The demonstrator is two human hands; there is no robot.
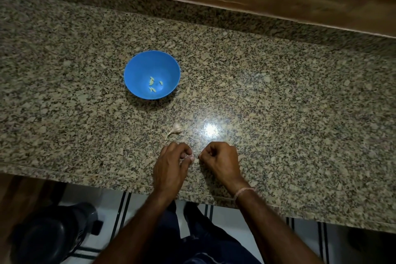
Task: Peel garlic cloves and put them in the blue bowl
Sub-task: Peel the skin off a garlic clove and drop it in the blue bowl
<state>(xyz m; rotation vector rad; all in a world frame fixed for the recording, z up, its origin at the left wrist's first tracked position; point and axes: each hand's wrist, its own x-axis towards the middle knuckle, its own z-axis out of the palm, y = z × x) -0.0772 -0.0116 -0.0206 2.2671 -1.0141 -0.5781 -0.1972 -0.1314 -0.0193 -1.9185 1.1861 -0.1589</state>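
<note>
Low in the middle of the frame, both hands sit close together over the near edge of the speckled granite tabletop (278,92). The left hand (171,163) has its fingers curled and pinches a small pale garlic clove (189,157) between thumb and fingertips. The clove is mostly hidden, so its long axis cannot be read.

The right hand (218,161) is also curled into a loose fist, with thumb and forefinger pointing at the clove across a narrow gap. Whether it grips a shred of skin or nothing at all is too small to tell. It appears to be the peeling step, with the clove not yet ready to drop.

Just above the hands, slightly left of centre, lies a partial garlic head (175,129), apart from both hands. Its thin stalk end trails toward the lower left and its fat end points to the upper right.

The blue bowl (137,64) stands upright, well apart from the hands, up and to the left of them. A few peeled cloves (154,84) rest on its bottom. The coming move likely depends on this: the bowl lies up-left of the clove, on the left hand's side. That hand is nearer and already holds the clove, so it could probably carry it over the partial garlic head to the bowl.
</note>
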